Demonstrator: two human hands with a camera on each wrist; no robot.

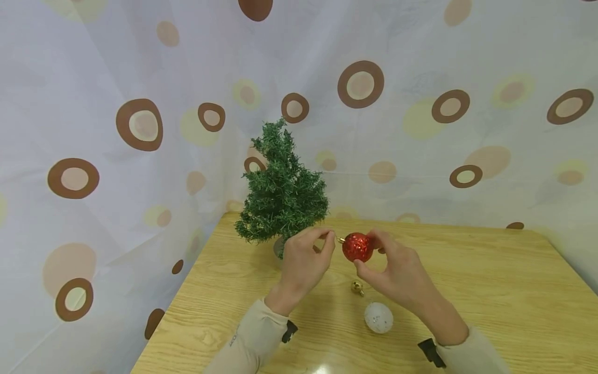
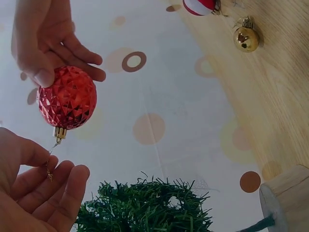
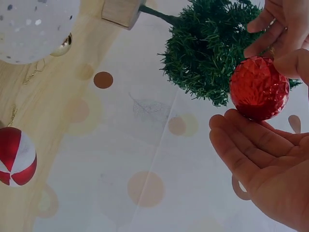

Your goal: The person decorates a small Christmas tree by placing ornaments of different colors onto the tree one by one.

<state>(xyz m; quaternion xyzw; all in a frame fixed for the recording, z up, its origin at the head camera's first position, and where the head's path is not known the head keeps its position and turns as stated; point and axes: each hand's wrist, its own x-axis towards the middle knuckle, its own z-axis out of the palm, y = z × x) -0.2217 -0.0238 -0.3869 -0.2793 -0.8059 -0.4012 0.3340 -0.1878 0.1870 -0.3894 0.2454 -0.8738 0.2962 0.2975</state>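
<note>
Over the table, my right hand (image 1: 404,272) holds a shiny red faceted Christmas bauble (image 1: 357,247) between thumb and fingers. The bauble's gold cap (image 2: 60,132) points toward my left hand (image 1: 302,265). Thumb and forefinger of that hand pinch the thin gold hanging string (image 2: 49,170) tied to the cap, its other fingers loosely bent. Just beyond the left hand stands a small green artificial Christmas tree (image 1: 282,192). Its wooden base (image 2: 289,198) is partly hidden behind the hand in the head view.
On the wooden table (image 1: 504,291) below my hands lie a small gold bauble (image 1: 357,287) and a white speckled bauble (image 1: 378,318). A red-and-white striped bauble (image 3: 18,157) lies there too, mostly hidden by the right hand in the head view. A dotted curtain (image 1: 420,62) hangs behind.
</note>
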